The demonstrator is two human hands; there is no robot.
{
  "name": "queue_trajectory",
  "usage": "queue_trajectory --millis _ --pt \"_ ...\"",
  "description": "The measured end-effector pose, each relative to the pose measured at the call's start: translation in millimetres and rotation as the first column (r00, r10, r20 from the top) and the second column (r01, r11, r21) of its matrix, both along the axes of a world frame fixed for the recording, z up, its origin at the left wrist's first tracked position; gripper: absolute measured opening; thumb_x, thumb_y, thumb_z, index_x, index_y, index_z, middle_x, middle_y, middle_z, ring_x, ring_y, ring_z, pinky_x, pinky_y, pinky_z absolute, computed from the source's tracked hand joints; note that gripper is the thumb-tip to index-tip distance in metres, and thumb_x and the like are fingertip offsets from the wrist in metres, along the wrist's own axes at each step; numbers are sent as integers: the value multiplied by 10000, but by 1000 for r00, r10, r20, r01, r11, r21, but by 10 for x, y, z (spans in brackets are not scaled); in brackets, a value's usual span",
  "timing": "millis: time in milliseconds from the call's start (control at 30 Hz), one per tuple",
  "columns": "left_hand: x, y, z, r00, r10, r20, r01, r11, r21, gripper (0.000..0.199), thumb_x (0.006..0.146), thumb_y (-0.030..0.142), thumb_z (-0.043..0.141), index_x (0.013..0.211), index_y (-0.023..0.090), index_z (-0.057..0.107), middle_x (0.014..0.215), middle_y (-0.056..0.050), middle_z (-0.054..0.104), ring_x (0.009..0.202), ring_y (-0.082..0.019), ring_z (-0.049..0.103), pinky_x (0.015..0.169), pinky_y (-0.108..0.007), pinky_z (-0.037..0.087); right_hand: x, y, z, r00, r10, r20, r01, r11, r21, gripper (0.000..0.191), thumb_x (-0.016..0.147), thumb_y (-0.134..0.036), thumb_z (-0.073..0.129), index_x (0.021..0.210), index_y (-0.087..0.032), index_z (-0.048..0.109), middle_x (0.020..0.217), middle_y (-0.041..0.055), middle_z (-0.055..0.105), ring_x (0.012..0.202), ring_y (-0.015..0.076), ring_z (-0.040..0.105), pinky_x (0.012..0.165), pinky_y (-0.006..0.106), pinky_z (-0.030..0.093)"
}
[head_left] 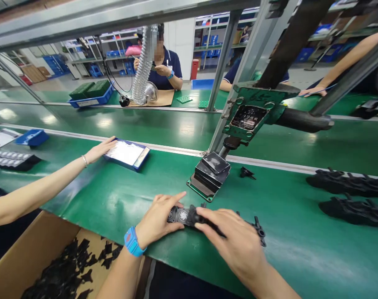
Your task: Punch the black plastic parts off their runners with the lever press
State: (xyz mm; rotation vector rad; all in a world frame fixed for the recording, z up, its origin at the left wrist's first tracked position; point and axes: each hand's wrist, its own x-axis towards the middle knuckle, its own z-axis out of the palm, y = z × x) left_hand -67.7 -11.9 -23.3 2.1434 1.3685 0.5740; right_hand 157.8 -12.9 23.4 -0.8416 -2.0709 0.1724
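A black strip-shaped part [183, 216] with round swirl-patterned discs lies on the green bench top near its front edge. Around its left end, my left hand [159, 220] has its thumb and fingers closed, a blue band on that wrist. My right hand [232, 236] pinches a small black piece [193, 216] at the strip's upper face. Beneath and beyond my right hand, more black parts [259, 230] stick out, partly hidden. The press head with its stacked metal block [212, 172] stands just behind the strip.
Black moulded assemblies [357, 211] lie at the right, and one loose black piece [247, 172] sits behind the press block. A co-worker's hand touches a blue tray [139, 165] of papers at the left. An open carton [17, 253] holds many black pieces below.
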Motion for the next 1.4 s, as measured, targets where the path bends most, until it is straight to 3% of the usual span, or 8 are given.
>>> queue_trajectory --millis 133,300,500,667,900,1267,1400 --pt "7 -3 -48 1000 7 30 -7 1000 2 951 766 185 726 1528 280 166 1176 -35 676 1104 -248 600 1039 -451 361 -277 60 -255 997 71 42 -71 998 -1 189 945 -179 561 1125 -164 615 938 15 735 771 118 673 741 273 521" --pt "-4 16 -84 1000 0 19 0 1000 -2 1004 745 201 736 1532 255 115 1155 -36 683 1087 -251 602 1034 -458 350 -315 119 -400 983 114 143 -108 993 -49 142 957 -167 521 995 -175 658 876 13 731 731 124 662 719 284 501" --pt "3 21 -52 1000 -7 4 6 1000 0 989 728 189 751 1512 269 154 1172 -29 688 1097 -255 597 1023 -456 346 -298 168 -338 963 201 182 -179 976 -127 186 960 -155 498 974 -183 681 893 23 738 779 123 678 742 279 507" --pt "6 24 -46 1000 5 -9 -5 1000 1 1034 697 190 779 1516 272 152 1148 -34 689 1085 -266 610 1007 -458 362 -284 193 -289 965 203 166 -179 973 -145 194 948 -143 507 1022 -182 681 981 37 739 806 124 680 759 283 516" --pt "13 29 -46 1000 3 -10 -3 1000 -6 1063 701 172 766 1522 268 96 1155 -33 683 1069 -261 604 1016 -466 348 -278 174 -329 960 226 166 -205 969 -135 199 968 -165 485 994 -176 682 945 37 741 778 127 679 733 281 507" --pt "37 29 23 1000 -14 -15 14 999 -39 997 718 146 734 1517 277 152 1160 -40 685 1089 -269 586 1016 -477 341 -335 176 -447 943 164 289 -129 982 -136 146 910 -116 566 963 -179 687 888 27 731 766 135 673 730 278 508" --pt "63 7 89 998 -16 -62 14 1000 -24 875 740 156 731 1472 287 271 1154 -36 693 1119 -276 575 1018 -473 336 -247 144 -269 940 185 288 -144 977 -156 167 924 -166 572 1020 -210 701 949 14 738 855 122 689 795 248 529"
